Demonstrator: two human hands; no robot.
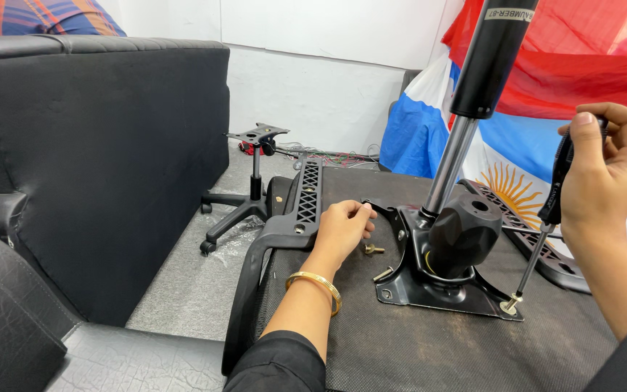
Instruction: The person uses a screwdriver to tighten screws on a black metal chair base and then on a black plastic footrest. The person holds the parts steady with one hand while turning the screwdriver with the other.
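While our right hand (604,163) grips a screwdriver (546,232) on a bolt (509,303), our left hand (342,226) — fingers curled — presses the plate (429,287).

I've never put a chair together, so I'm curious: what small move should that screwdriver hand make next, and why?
Probably turn the screwdriver to drive the bolt down. Its tip already sits on the brass-coloured bolt at the corner of the black metal plate, the right hand grips the handle, and the left hand steadies the plate's far edge.
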